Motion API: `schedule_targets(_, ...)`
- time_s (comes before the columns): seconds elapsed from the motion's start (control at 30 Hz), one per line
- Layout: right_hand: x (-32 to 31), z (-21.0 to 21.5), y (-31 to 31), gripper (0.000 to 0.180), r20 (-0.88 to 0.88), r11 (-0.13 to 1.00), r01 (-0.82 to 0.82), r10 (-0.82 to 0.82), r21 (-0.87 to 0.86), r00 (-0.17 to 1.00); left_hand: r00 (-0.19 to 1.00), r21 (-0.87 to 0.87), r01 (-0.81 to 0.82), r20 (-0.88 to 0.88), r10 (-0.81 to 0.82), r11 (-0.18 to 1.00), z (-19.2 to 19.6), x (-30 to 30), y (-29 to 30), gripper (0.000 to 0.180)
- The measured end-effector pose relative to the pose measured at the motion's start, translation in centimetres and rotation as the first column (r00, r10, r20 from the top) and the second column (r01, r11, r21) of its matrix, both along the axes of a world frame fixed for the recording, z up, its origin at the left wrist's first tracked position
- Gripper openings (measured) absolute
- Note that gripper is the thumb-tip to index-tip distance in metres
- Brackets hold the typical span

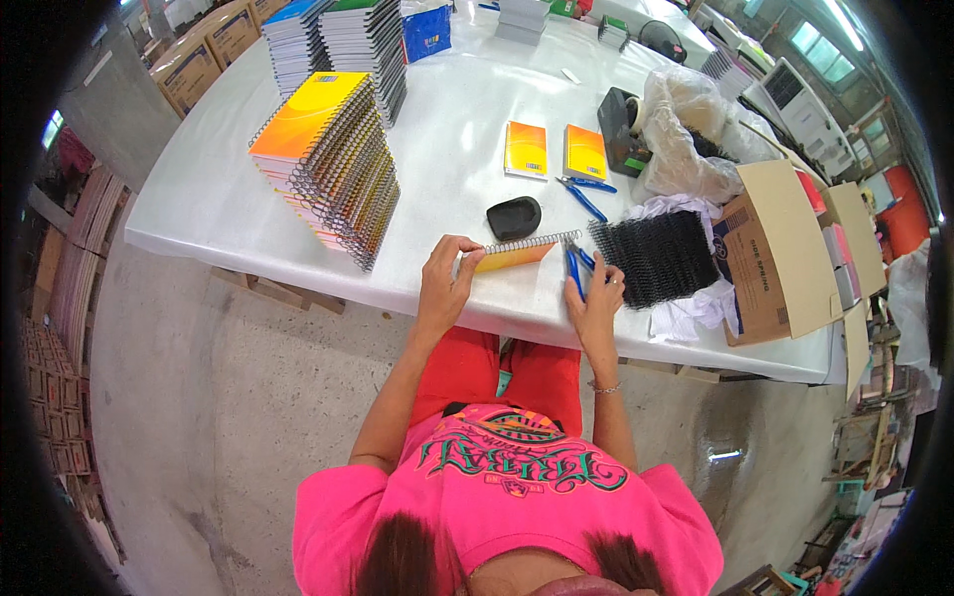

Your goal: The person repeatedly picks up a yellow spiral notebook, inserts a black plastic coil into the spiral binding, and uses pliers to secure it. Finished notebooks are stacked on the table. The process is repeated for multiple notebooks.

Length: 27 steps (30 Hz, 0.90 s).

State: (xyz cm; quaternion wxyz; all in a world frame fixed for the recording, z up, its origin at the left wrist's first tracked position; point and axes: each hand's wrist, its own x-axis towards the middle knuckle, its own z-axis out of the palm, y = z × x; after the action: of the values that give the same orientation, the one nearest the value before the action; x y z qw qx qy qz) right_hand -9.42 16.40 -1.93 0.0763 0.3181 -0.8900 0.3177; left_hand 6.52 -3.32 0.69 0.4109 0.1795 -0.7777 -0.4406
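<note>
A small orange-and-yellow notebook (519,257) stands on its edge near the front of the table, a wire spiral along its top. My left hand (447,278) pinches its left end between thumb and fingers. At the spiral's right end my right hand (598,295) grips blue-handled pliers (576,260), their jaws close to the wire tip. Just behind the notebook sits a black rounded block (514,218). A second blue-handled tool (588,195) lies farther back, beside two small orange-yellow notebooks (526,149). Right of my right hand is a pile of black spiral wires (656,258).
A tall stack of orange spiral notebooks (333,164) stands at the left, with more stacks (363,55) behind. An open cardboard box (780,253) and a clear plastic bag (686,129) crowd the right. White cloth (696,316) lies under the wires. The white table's (189,219) front edge is close.
</note>
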Motion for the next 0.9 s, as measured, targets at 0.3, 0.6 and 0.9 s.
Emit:
schedule_targets(0.3,1.6,4.7,0.8,0.052,0.754,0.649,0.382,0.571,-0.657,0.325,0.999,0.002,-0.046,-0.017,0.046,0.999,0.9,-0.4,0.3,0.015)
schedule_targets(0.6,5.9,3.6,-2.6,0.051,0.582,0.525,0.403,0.813,-0.749,0.022,0.996,-0.086,-0.086,-0.026,0.084,0.993,0.4,-0.6,-0.2,0.022)
schedule_targets(0.9,5.9,3.0,-5.6,0.038,0.603,0.519,0.432,0.794,-0.737,0.075,0.995,0.140,-0.089,-0.037,0.096,0.986,0.5,-0.9,-0.3,0.021)
